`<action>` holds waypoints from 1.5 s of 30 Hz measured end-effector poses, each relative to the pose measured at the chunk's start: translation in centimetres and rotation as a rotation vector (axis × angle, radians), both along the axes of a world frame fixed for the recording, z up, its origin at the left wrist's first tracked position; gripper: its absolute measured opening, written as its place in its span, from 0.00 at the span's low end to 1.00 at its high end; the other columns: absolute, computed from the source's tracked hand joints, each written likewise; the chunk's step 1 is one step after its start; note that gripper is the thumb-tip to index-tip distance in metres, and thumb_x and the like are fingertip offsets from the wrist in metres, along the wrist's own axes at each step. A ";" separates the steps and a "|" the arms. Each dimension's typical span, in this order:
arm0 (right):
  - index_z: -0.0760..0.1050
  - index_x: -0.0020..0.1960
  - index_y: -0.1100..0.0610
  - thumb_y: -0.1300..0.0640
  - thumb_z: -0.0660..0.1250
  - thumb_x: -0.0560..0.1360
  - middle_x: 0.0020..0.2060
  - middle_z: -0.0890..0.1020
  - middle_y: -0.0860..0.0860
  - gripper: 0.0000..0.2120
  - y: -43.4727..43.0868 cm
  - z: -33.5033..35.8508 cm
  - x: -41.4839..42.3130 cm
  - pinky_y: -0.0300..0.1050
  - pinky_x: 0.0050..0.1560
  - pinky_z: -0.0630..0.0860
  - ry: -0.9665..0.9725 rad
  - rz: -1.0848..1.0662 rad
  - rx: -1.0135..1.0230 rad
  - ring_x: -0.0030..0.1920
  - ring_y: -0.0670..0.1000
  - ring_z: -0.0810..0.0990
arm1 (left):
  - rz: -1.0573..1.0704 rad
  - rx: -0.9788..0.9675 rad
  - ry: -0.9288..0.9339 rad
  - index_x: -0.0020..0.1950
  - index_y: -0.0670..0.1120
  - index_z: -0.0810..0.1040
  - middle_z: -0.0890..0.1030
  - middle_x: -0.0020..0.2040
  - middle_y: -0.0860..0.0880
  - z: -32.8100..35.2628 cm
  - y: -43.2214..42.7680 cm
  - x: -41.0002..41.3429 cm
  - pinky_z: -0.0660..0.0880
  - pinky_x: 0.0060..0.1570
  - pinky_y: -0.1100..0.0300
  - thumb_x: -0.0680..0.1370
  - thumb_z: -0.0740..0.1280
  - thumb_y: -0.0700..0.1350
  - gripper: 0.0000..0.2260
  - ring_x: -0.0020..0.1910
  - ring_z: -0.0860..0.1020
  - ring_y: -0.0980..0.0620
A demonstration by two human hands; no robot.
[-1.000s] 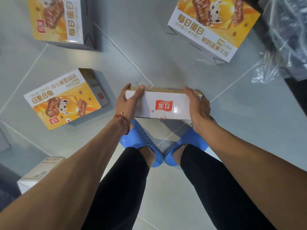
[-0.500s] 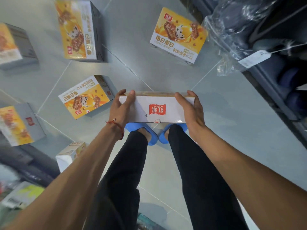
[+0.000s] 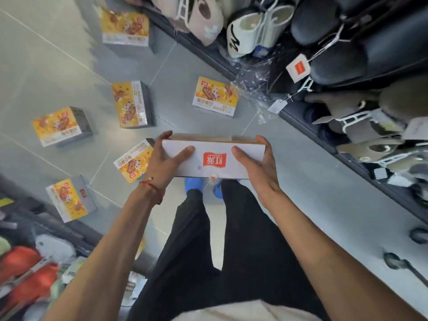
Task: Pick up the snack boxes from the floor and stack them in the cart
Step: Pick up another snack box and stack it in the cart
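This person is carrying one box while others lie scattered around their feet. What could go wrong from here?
The white box is held only by its ends, left hand and right hand; a slackened grip could let it tip and drop.
Orange boxes lie on the floor near the blue shoes, so a step might trip on one.
Loose plastic wrap juts out and could snag.

White box (image 3: 196,158), red logo (image 3: 215,160)
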State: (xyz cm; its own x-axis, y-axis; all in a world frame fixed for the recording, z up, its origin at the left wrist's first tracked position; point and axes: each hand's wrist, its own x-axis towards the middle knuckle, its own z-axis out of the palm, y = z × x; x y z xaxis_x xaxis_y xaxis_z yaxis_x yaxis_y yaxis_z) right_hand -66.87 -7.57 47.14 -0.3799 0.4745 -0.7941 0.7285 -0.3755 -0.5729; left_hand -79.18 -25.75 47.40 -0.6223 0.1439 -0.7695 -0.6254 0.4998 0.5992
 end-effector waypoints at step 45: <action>0.65 0.74 0.46 0.46 0.77 0.75 0.61 0.79 0.47 0.32 -7.2 19.0 49.6 0.30 0.43 0.80 0.136 -1.209 0.433 0.56 0.44 0.81 | -1.264 0.236 0.493 0.77 0.51 0.63 0.74 0.58 0.54 20.6 14.9 41.9 0.70 0.45 0.77 0.78 0.72 0.55 0.32 0.45 0.75 0.62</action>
